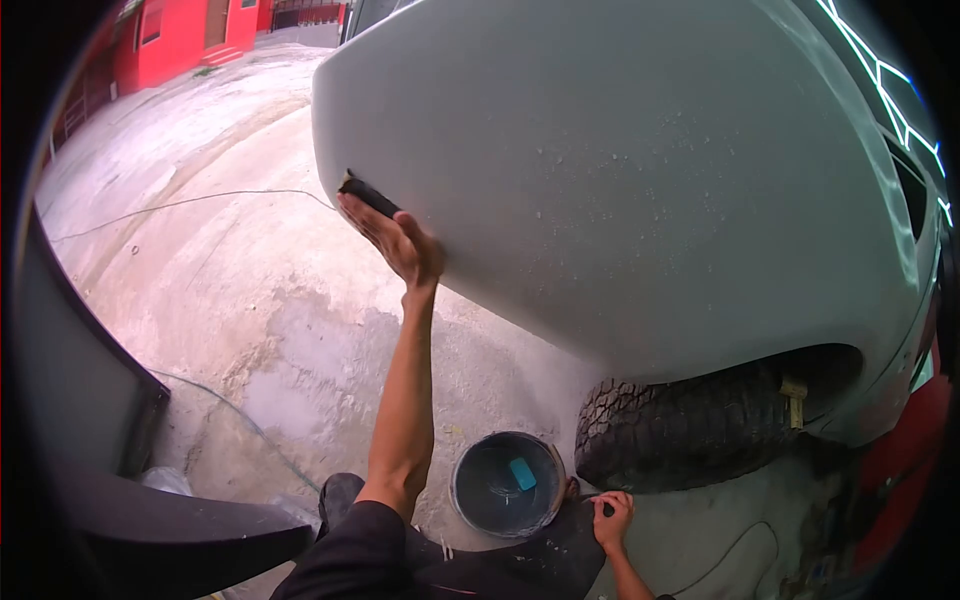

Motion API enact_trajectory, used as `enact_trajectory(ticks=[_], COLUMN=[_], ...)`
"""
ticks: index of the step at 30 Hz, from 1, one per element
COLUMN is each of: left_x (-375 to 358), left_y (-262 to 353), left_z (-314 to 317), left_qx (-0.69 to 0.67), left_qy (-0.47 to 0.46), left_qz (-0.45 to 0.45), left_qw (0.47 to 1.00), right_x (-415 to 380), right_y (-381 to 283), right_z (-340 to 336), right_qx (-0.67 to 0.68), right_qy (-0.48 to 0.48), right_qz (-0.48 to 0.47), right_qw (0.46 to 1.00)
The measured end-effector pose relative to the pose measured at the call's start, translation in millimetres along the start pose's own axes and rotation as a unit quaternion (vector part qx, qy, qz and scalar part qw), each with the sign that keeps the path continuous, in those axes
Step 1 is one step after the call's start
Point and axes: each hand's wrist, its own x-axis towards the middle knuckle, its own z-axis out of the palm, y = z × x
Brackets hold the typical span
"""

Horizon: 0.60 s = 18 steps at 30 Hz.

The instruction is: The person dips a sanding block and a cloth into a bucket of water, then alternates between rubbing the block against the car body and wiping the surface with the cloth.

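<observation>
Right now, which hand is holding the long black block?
The left hand, with the block up at the car. The right hand is low, near the bucket.

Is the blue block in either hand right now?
No, the blue block lies inside the bucket, apart from the left hand and the right hand.

The bare left arm (405, 400) reaches far forward from a short black sleeve (355, 555), its wrist bent so that the bare left hand (412, 255) angles leftward; its fingers lie long and close together, the thumb raised beside them; the bare right hand (613, 520) sits low, well apart, fingers curled in, its bare forearm (630, 575) slanting down rightward.
</observation>
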Motion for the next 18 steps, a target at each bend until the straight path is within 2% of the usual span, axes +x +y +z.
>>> enact_trajectory(ticks=[2, 3, 6, 7, 9, 11, 12, 14, 16, 18], left_x=[54, 41, -98, -140, -125, -68, -30, 11, -26, -112], left_y=[-19, -7, 19, 26, 18, 2, -12, -40, -25, 4], left_z=[-11, -10, 20, 26, 24, 13, 7, -2, 9, 24], left_qx=[-0.13, -0.099, -0.025, -0.036, -0.055, -0.087, -0.113, -0.196, -0.133, -0.083], left_qy=[0.003, 0.012, -0.006, -0.03, -0.011, 0.017, 0.04, 0.016, 0.047, -0.002], left_qz=[-0.114, -0.11, 0.019, -0.001, -0.025, -0.055, -0.105, -0.17, -0.131, -0.055], left_qw=[0.985, 0.989, 0.999, 0.999, 0.998, 0.995, 0.987, 0.966, 0.981, 0.995], right_x=[-2, -1, 14, 21, 23, 11, 1, -3, -9, 8], right_y=[14, 8, -14, -24, -30, -10, 4, 19, 19, 6], right_z=[-4, -4, 7, 12, 10, -2, -7, -16, -14, -5], right_qx=[0.014, 0.014, -0.006, -0.023, -0.037, 0.008, 0.032, 0.037, 0.037, 0.038], right_qy=[0.023, 0.023, -0.015, -0.02, -0.026, -0.015, -0.008, 0.005, 0.001, -0.013], right_qz=[0.009, 0.013, -0.002, -0.023, -0.046, -0.021, -0.006, 0.005, 0.022, 0.002], right_qw=[1.0, 1.0, 1.0, 0.999, 0.998, 1.0, 0.999, 0.999, 0.999, 0.999])
